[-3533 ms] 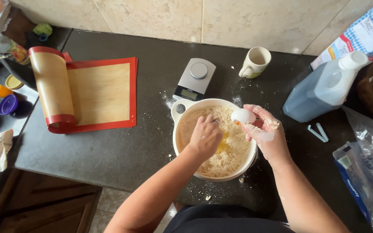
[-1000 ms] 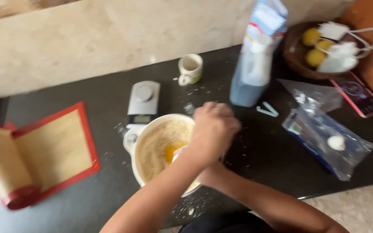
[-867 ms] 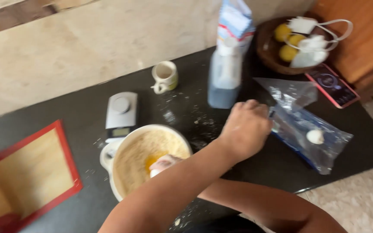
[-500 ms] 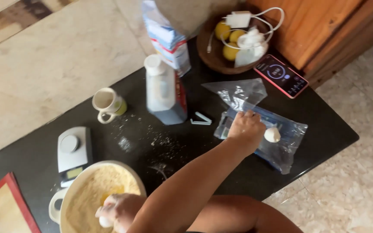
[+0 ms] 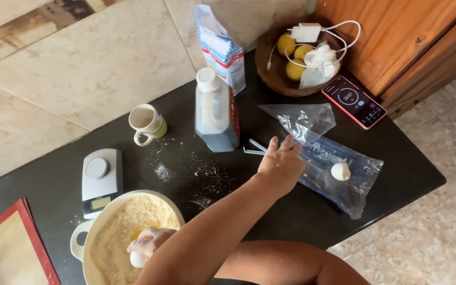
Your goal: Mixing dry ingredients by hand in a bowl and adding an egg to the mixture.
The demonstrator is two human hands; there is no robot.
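My left hand (image 5: pixel 281 164) reaches across to the right and rests, fingers spread, on the near edge of a clear plastic bag (image 5: pixel 344 184) lying on the dark counter (image 5: pixel 270 216). A white egg-shaped piece (image 5: pixel 340 170) lies on the bag just right of that hand, not touched. My right hand (image 5: pixel 149 244), dusted with flour, is over the white bowl (image 5: pixel 80 244) of crumbly dough with a yolk, and holds a white eggshell (image 5: pixel 138 258). My left forearm crosses above the right arm.
Behind the left hand stand a plastic jug (image 5: pixel 215 113), a flour bag (image 5: pixel 220 47), a small mug (image 5: pixel 146 122) and a kitchen scale (image 5: pixel 100 179). A wooden fruit bowl (image 5: pixel 275 74) and a phone (image 5: pixel 353 101) sit far right. A red baking mat (image 5: pixel 6 253) lies left.
My view has swung right and closer. My left hand left the bowl and reached over to the plastic bag. My right hand stays at the bowl with the eggshell.
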